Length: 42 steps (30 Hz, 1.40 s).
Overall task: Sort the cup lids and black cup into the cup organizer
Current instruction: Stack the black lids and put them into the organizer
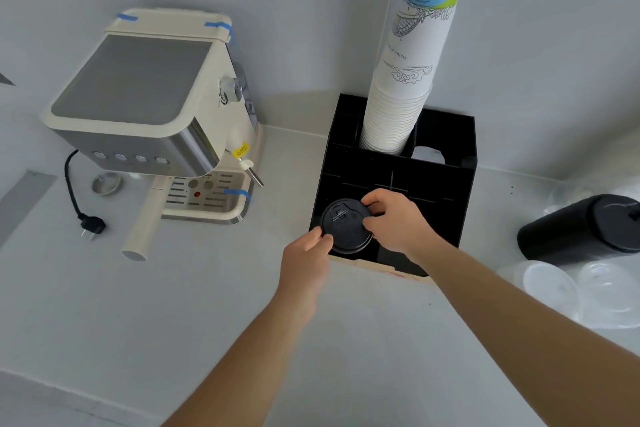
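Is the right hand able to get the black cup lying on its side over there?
Probably yes. The black cup lies on the counter to the right, nothing between it and the right hand. But that hand holds the black lid with the left hand.

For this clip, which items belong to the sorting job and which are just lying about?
Job: black lid held by both hands (left, right), organizer, black cup, clear lids.
Lying about: coffee machine, plug, paper cups.

Coffee station: espresso machine [152, 121], paper cup stack [405, 80], cup organizer [443, 198].
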Each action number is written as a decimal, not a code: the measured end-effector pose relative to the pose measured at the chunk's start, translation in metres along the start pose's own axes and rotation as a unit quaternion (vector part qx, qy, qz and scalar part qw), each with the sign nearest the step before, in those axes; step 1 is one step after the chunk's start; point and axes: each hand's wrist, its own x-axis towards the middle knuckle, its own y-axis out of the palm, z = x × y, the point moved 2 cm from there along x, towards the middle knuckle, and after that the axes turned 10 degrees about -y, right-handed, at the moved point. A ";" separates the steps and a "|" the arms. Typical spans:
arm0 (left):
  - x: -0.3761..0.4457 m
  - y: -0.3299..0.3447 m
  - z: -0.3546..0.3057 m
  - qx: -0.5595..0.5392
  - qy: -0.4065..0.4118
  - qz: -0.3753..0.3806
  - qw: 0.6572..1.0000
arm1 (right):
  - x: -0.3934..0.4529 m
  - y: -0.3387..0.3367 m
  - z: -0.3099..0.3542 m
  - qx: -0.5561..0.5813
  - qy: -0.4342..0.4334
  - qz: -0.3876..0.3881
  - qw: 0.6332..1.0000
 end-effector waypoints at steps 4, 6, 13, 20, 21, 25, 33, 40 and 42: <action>0.012 0.007 -0.003 -0.097 -0.100 0.043 0.989 | 0.025 -0.001 0.011 -0.110 -0.033 0.066 0.991; 0.015 0.008 -0.002 -0.147 -0.122 0.049 0.980 | 0.034 0.002 0.014 -0.152 -0.031 0.101 0.983; 0.008 0.011 -0.018 -0.205 -0.168 0.092 0.960 | 0.046 0.014 0.025 -0.252 -0.004 0.212 0.944; 0.026 0.021 -0.040 -0.154 -0.195 0.084 0.965 | 0.052 0.034 0.021 -0.194 0.099 0.239 0.946; 0.028 0.022 -0.042 -0.143 -0.198 0.086 0.966 | 0.053 0.035 0.020 -0.186 0.108 0.230 0.949; 0.034 0.024 -0.047 -0.123 -0.195 0.075 0.970 | 0.057 0.035 0.017 -0.113 0.162 0.179 0.964; 0.035 0.023 -0.049 -0.122 -0.203 0.065 0.969 | 0.062 0.028 0.014 0.065 0.227 0.124 0.964; 0.026 0.020 -0.049 -0.136 -0.195 0.061 0.969 | 0.058 0.023 0.014 0.098 0.217 0.108 0.965; 0.020 0.019 -0.049 -0.139 -0.195 0.067 0.969 | 0.056 0.021 0.012 0.115 0.212 0.105 0.965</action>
